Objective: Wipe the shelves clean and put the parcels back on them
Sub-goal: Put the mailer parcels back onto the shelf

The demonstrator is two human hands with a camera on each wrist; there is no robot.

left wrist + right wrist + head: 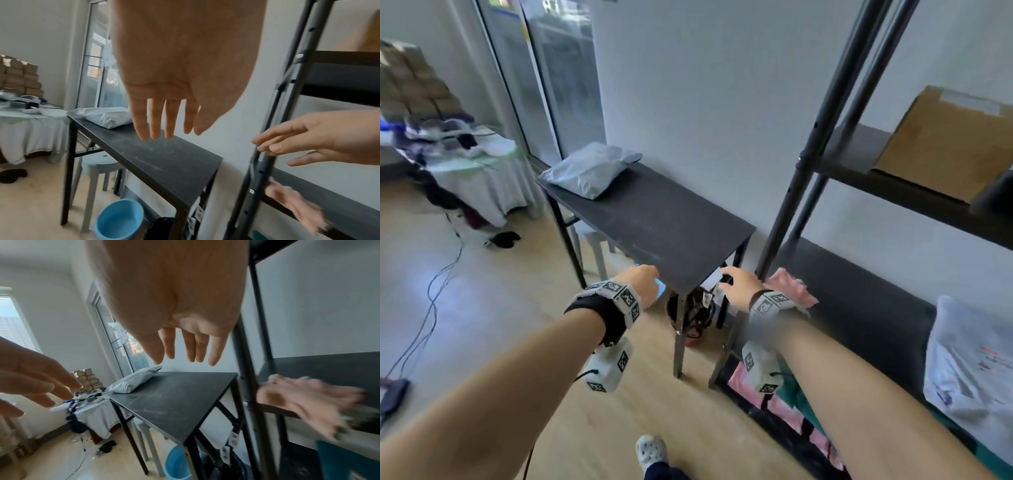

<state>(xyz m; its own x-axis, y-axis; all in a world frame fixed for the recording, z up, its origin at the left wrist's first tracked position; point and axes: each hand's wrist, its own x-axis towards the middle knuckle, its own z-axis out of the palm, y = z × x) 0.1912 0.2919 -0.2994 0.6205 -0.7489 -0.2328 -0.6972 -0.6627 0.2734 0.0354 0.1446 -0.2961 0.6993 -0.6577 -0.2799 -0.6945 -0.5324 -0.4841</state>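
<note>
A grey plastic parcel (590,173) lies at the far end of the narrow black table (654,222). My left hand (643,282) and right hand (736,286) both reach forward near the table's near end, fingers straight and holding nothing. A pink cloth (792,287) lies on the black lower shelf (859,294), just right of my right wrist. A white plastic parcel (969,363) rests further right on that shelf. A cardboard parcel (941,144) sits on the shelf above. In the wrist views the left fingers (156,120) and right fingers (191,345) hang extended above the table.
The rack's dark uprights (822,137) stand between table and shelves. Under the table are a blue bucket (119,219), a grey stool (98,164) and a dark bag. A cluttered cloth-covered table (479,171) and stacked boxes (410,82) stand left. Cables trail across the wood floor.
</note>
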